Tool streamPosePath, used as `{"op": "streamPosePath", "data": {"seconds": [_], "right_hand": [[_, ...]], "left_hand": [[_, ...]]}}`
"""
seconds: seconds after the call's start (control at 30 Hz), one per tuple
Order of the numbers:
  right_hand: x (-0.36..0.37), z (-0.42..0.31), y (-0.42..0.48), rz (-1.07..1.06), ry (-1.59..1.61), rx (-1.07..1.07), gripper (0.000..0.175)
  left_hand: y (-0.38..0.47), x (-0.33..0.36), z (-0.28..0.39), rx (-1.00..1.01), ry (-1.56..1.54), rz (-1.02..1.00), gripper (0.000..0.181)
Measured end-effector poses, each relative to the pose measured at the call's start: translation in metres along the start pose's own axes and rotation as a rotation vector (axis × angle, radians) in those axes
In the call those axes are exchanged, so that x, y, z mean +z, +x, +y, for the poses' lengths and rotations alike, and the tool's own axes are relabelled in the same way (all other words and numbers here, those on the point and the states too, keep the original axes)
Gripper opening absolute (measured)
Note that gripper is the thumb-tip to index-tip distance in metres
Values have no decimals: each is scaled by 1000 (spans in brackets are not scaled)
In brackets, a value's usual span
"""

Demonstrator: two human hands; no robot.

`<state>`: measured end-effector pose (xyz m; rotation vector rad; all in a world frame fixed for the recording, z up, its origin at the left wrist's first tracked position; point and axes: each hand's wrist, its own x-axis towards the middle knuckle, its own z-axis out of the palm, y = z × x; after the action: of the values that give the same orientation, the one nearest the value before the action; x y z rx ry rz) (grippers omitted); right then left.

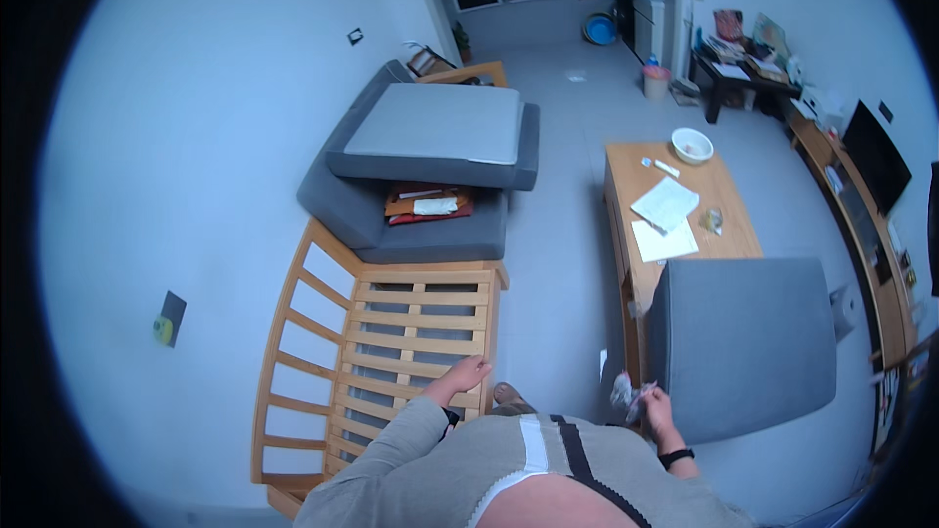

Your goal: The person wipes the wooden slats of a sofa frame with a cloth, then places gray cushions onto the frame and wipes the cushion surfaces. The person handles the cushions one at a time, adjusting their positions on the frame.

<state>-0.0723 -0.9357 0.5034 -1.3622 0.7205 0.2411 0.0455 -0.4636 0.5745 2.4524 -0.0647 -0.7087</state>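
Observation:
My left hand (468,374) hangs over the front rail of a wooden sofa frame (414,341). Its fingers are curled together and nothing shows in them; I cannot tell whether it touches the rail. Bare slats make up this section's seat, with an open wooden back along the wall. My right hand (656,411) pinches a crumpled, whitish bundle (623,390), perhaps thin plastic or cloth. Right beside that hand, a large grey sofa cushion (744,341) rests on the near end of the wooden coffee table (726,205).
Grey cushions (440,121) are piled on the far sofa section, with folded orange and red items (429,204) beneath. Papers (665,205) and a white bowl (692,145) lie on the coffee table. A low TV cabinet (843,183) lines the right wall; a waste bin (655,82) stands farther back.

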Motion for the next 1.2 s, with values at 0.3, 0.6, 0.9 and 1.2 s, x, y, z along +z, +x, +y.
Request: {"op": "streamPosePath", "data": {"seconds": [0.3, 0.6, 0.9, 1.2], "right_hand": [[70, -49, 51, -123, -291, -157, 14], [142, -149, 130, 13, -312, -265, 15], [226, -222, 199, -21, -578, -301, 18], [299, -288, 310, -120, -578, -325, 12]], "left_hand": [[34, -13, -60, -88, -83, 56, 44], [149, -70, -111, -94, -159, 57, 40], [226, -137, -144, -149, -332, 344, 34], [225, -112, -207, -366, -552, 278, 41]]}}
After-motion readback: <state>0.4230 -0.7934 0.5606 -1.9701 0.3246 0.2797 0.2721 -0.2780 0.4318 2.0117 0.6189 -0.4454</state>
